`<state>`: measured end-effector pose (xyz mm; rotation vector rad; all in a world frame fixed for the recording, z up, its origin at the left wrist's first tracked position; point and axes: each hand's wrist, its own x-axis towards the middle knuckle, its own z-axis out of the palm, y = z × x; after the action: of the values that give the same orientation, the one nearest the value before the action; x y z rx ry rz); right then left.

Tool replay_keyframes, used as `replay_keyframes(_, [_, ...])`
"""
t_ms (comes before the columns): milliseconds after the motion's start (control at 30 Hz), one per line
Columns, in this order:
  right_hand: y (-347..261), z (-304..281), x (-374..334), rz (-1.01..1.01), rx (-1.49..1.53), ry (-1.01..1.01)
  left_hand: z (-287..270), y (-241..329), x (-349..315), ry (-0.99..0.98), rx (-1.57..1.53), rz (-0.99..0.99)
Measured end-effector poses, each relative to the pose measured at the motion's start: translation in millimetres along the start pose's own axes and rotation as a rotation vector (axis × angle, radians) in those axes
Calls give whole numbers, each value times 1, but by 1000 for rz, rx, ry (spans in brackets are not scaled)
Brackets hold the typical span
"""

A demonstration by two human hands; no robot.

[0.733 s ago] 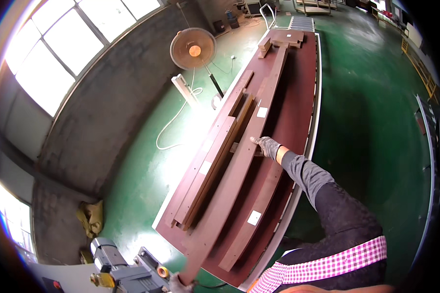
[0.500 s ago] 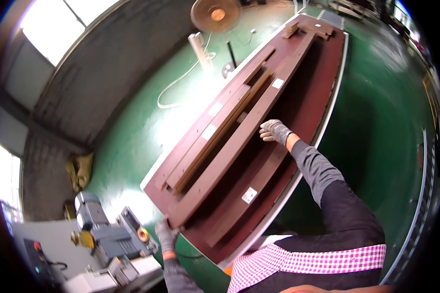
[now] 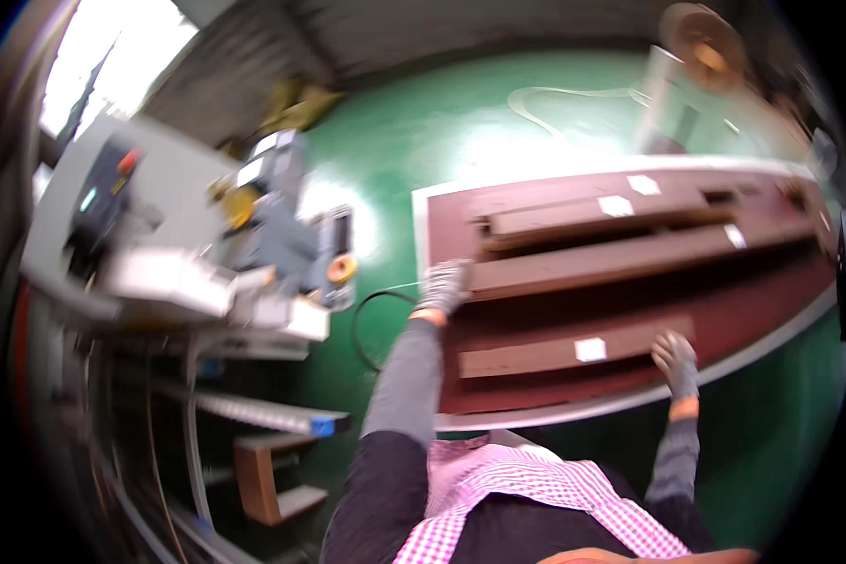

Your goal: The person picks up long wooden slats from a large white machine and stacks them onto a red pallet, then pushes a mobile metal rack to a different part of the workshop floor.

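Note:
A long brown board point(image 3: 592, 264) lies lengthwise over the dark red tabletop point(image 3: 555, 397). My gloved left hand point(image 3: 445, 287) is closed around its left end. Nearer to me is a shorter brown board point(image 3: 536, 358) with a white label point(image 3: 590, 350). The fingers of my gloved right hand point(image 3: 675, 362) curl over the near edge of this shorter board at its right end. Both hands are somewhat blurred. Behind the long board rest narrower brown strips point(image 3: 564, 221), bearing white labels of their own.
A machine with a grey motor point(image 3: 277, 164) and a control panel point(image 3: 103, 193) stands left of the table. A black cable loop point(image 3: 357, 329) lies between them. Beyond the table are a round fan-like disc point(image 3: 703, 47) and a pale hose point(image 3: 536, 103). A metal rack point(image 3: 254, 409) is at lower left.
My view has swung left, so the table now lies crosswise. My right hand has gone from open beside the long board to the near edge of the shorter one. My left hand stays at the long board's end.

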<state>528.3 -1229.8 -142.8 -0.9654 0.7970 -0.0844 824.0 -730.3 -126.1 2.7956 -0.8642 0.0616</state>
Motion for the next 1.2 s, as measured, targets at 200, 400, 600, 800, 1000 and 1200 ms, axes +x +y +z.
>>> replay_keyframes(200, [36,-25,15,-39,-116,-126,-27,50,-18,-196,46,-226])
replay_keyframes(400, [95,119,-41,121,-203,-346,-66,31,-202,180,-106,-57])
replay_keyframes(600, [180,297,-207,227,-561,-934,-176,-24,-509,740,304,-514])
replay_keyframes(800, [306,404,-330,521,-929,-1344,-228,-68,-831,832,635,-1303])
replay_keyframes(1000, [391,444,-419,657,-1155,-1625,-242,-81,-1055,892,596,-1764])
replay_keyframes(1200, [415,433,-413,493,-1395,-1612,-219,-91,-1161,611,515,-2139])
